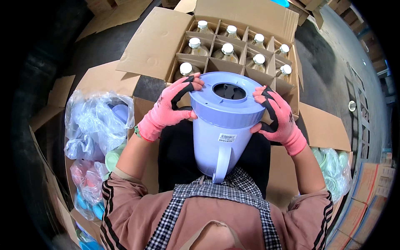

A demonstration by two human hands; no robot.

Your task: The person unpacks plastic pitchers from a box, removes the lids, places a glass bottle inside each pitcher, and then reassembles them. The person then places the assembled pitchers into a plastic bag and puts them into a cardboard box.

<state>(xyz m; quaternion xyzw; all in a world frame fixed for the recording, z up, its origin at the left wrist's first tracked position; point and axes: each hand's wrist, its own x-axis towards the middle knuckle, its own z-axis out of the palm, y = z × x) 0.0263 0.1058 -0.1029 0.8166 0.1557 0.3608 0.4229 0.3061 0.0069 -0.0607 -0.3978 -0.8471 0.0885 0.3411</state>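
Note:
A lavender plastic jug [212,141] stands upright in front of my body, with its loop handle [223,162] turned toward me and a small barcode sticker above it. Its wide lid [246,86] has a dark round recess in the middle. My left hand [173,104], in a pink and black glove with bare fingertips, grips the lid's left edge. On the opposite edge, my right hand [278,113] in a matching glove holds the lid rim, thumb below and fingers on top. The jug's underside is hidden.
Beyond the jug, an open carton [250,75] with cardboard dividers holds several white-capped clear bottles [227,52]. Plastic-wrapped lavender ware [98,121] fills a box at the left. Wrapped green ware [333,166] lies at the right, near stacked cartons [360,200].

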